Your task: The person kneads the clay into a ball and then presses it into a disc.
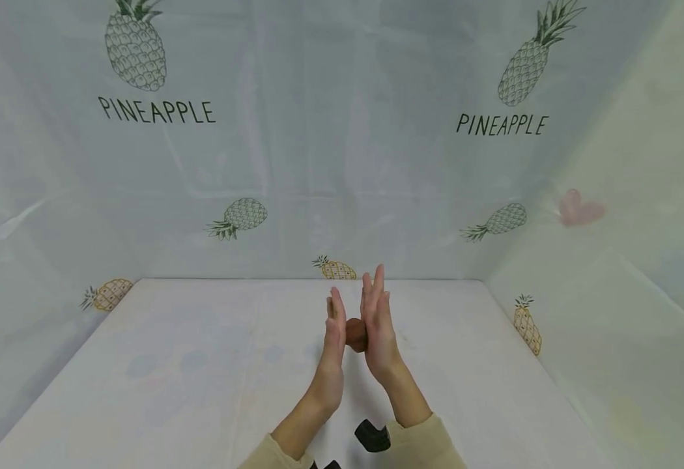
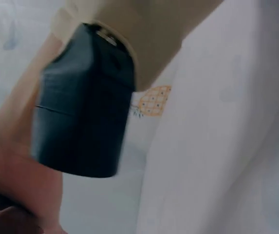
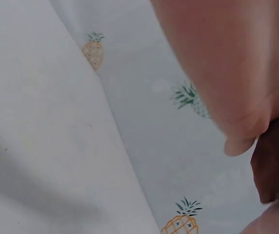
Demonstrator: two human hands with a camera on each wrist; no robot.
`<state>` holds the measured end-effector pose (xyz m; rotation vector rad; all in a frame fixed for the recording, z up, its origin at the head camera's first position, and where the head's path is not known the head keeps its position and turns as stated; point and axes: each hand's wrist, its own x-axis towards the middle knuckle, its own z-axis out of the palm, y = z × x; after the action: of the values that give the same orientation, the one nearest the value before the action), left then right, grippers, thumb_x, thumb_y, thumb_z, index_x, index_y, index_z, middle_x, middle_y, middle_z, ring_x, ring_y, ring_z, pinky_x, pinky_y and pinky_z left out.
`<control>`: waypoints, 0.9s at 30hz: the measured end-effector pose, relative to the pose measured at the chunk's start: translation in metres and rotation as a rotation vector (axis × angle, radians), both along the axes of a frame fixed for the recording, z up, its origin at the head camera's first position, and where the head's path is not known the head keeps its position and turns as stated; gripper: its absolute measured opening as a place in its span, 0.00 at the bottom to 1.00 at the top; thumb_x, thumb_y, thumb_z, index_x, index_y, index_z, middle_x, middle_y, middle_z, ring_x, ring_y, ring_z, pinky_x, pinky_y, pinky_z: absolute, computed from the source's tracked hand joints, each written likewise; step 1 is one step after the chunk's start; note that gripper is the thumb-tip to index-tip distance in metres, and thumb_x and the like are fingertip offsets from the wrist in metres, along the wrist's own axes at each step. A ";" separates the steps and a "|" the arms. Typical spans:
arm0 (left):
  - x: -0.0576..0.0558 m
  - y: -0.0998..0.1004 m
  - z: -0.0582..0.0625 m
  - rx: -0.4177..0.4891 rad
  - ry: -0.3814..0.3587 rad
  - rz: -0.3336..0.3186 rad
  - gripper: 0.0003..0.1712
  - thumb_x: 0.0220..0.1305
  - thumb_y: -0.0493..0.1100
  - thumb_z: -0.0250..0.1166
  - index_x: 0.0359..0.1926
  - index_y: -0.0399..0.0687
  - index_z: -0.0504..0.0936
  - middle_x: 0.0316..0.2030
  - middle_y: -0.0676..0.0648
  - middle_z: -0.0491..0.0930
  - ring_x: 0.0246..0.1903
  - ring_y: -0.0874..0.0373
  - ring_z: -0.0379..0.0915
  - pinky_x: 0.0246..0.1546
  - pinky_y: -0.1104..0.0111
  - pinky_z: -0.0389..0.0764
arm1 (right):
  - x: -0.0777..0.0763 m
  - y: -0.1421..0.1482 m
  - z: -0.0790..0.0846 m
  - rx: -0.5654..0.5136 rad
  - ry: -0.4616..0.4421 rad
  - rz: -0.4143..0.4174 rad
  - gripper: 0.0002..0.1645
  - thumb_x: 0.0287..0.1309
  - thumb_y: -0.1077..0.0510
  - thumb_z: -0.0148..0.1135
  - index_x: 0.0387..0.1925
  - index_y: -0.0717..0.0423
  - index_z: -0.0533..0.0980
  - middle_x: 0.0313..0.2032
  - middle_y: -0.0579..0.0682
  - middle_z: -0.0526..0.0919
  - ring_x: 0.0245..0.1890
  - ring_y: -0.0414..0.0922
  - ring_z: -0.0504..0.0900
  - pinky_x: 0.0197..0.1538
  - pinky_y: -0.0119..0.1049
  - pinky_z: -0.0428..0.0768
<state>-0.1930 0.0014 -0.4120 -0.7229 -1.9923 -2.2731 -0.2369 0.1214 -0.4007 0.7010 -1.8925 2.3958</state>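
A brown lump (image 1: 356,335), which looks like clay or dough, is pressed between two upright palms in the head view. My left hand (image 1: 334,348) touches it from the left with fingers straight and pointing up. From the right, my right hand (image 1: 380,332) presses on it, its fingers also extended and reaching a bit higher. Close up in the right wrist view, the lump (image 3: 274,163) shows a creased, uneven surface between the hands. Only a dark brown part of the lump (image 2: 10,217) appears at the lower left of the left wrist view.
Below the hands spreads a white-covered table (image 1: 201,391). Pale sheeting printed with pineapples (image 1: 136,52) hangs behind and at both sides. A black wrist device (image 1: 372,436) sits at the right sleeve (image 1: 427,446).
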 end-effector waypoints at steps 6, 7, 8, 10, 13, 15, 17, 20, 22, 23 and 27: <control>-0.002 -0.007 0.008 0.046 0.081 -0.012 0.41 0.79 0.70 0.16 0.85 0.65 0.25 0.83 0.58 0.18 0.82 0.57 0.13 0.76 0.36 0.19 | 0.001 -0.002 -0.005 0.010 -0.007 0.083 0.39 0.78 0.25 0.13 0.82 0.21 0.22 0.85 0.40 0.27 0.84 0.49 0.22 0.80 0.62 0.24; -0.003 -0.009 0.009 0.047 0.085 -0.011 0.41 0.79 0.70 0.16 0.84 0.65 0.24 0.83 0.58 0.18 0.81 0.58 0.14 0.76 0.36 0.19 | 0.001 -0.003 -0.006 0.024 -0.007 0.092 0.39 0.78 0.25 0.12 0.82 0.21 0.22 0.85 0.40 0.28 0.84 0.48 0.23 0.81 0.62 0.25; -0.004 -0.011 0.010 0.044 0.081 0.003 0.41 0.78 0.70 0.16 0.84 0.66 0.23 0.85 0.53 0.24 0.82 0.55 0.25 0.77 0.38 0.26 | 0.002 -0.004 -0.008 0.035 -0.004 0.105 0.38 0.78 0.26 0.12 0.82 0.20 0.22 0.85 0.40 0.27 0.84 0.48 0.24 0.81 0.63 0.25; -0.005 -0.015 0.012 0.048 0.067 0.023 0.40 0.78 0.70 0.16 0.84 0.68 0.22 0.85 0.50 0.28 0.80 0.51 0.40 0.77 0.40 0.35 | 0.003 -0.007 -0.010 0.051 0.015 0.136 0.38 0.78 0.26 0.11 0.82 0.21 0.20 0.85 0.40 0.26 0.84 0.49 0.23 0.80 0.65 0.25; -0.008 -0.019 0.014 0.049 0.047 0.069 0.40 0.78 0.71 0.16 0.83 0.69 0.21 0.85 0.48 0.33 0.77 0.48 0.49 0.76 0.42 0.43 | 0.006 -0.011 -0.012 0.061 0.063 0.182 0.38 0.78 0.27 0.10 0.81 0.22 0.19 0.84 0.39 0.23 0.84 0.49 0.22 0.78 0.67 0.22; -0.011 -0.021 0.016 0.048 0.044 0.082 0.40 0.78 0.71 0.16 0.83 0.69 0.20 0.84 0.54 0.23 0.80 0.53 0.37 0.77 0.40 0.35 | 0.007 -0.014 -0.012 0.065 0.116 0.206 0.37 0.78 0.28 0.09 0.81 0.23 0.18 0.84 0.38 0.21 0.84 0.49 0.20 0.77 0.68 0.21; -0.013 -0.023 0.017 0.046 0.045 0.097 0.41 0.78 0.71 0.16 0.83 0.67 0.19 0.81 0.41 0.53 0.71 0.53 0.58 0.77 0.40 0.29 | 0.009 -0.016 -0.011 0.065 0.164 0.221 0.36 0.78 0.29 0.07 0.80 0.23 0.18 0.83 0.37 0.19 0.83 0.49 0.18 0.76 0.69 0.20; -0.017 -0.025 0.017 0.040 0.052 0.110 0.41 0.78 0.71 0.15 0.83 0.67 0.18 0.34 0.29 0.75 0.40 0.55 0.68 0.76 0.44 0.22 | 0.011 -0.018 -0.010 0.061 0.224 0.229 0.37 0.78 0.31 0.07 0.81 0.25 0.17 0.82 0.36 0.17 0.83 0.50 0.16 0.76 0.70 0.19; -0.019 -0.026 0.015 0.033 0.063 0.125 0.41 0.78 0.71 0.15 0.82 0.65 0.17 0.20 0.34 0.59 0.30 0.55 0.62 0.76 0.46 0.20 | 0.013 -0.019 -0.008 0.055 0.251 0.230 0.38 0.79 0.31 0.08 0.81 0.27 0.16 0.82 0.36 0.17 0.83 0.51 0.16 0.75 0.70 0.19; -0.020 -0.027 0.015 0.025 0.070 0.122 0.41 0.78 0.70 0.15 0.82 0.64 0.16 0.28 0.31 0.70 0.41 0.59 0.70 0.76 0.46 0.16 | 0.014 -0.019 -0.008 0.051 0.264 0.229 0.38 0.79 0.32 0.08 0.81 0.30 0.15 0.82 0.37 0.17 0.83 0.51 0.16 0.75 0.70 0.18; -0.026 -0.028 0.010 0.004 0.104 0.145 0.41 0.81 0.66 0.17 0.83 0.56 0.16 0.65 0.25 0.69 0.81 0.63 0.30 0.72 0.44 0.06 | 0.016 -0.020 -0.003 0.032 0.300 0.222 0.39 0.80 0.34 0.09 0.80 0.34 0.13 0.82 0.39 0.15 0.82 0.53 0.15 0.75 0.70 0.17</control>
<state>-0.2188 -0.0270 -0.4019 -0.6586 -1.9263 -2.1133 -0.2214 0.1016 -0.4040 1.2532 -1.8156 2.2185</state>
